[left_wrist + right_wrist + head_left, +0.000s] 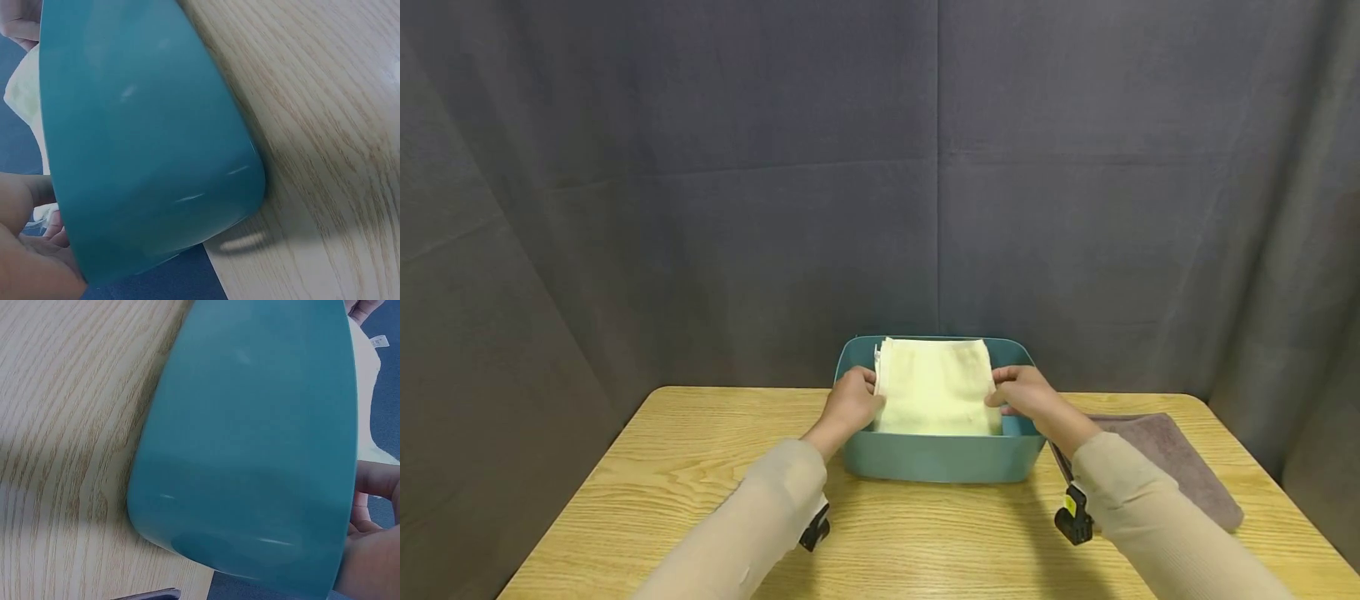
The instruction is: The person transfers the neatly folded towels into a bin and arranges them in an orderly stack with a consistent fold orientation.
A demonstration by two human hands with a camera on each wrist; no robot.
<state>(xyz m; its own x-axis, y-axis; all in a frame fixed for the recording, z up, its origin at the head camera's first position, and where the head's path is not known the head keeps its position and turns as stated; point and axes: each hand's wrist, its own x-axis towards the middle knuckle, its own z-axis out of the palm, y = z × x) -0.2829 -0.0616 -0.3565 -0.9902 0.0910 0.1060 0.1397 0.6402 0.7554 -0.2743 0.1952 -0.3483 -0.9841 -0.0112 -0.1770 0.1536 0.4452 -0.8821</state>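
Observation:
A pale yellow folded towel (934, 387) stands partly inside a teal basin (936, 458) near the table's far edge. My left hand (852, 400) pinches the towel's left side, thumb in front. On the opposite side my right hand (1024, 392) pinches the towel's right edge between thumb and fingers. In the left wrist view the basin's outer wall (150, 137) hides much of the towel (26, 87) and part of the left hand (37, 244). The right wrist view shows the right hand (375, 531) over the basin's rim, with a white tag (379, 341) on the towel.
A folded brownish-purple towel (1180, 467) lies on the wooden table (715, 467) at the right, partly under the right forearm. Dark grey curtains (790, 208) hang behind the table and along its sides.

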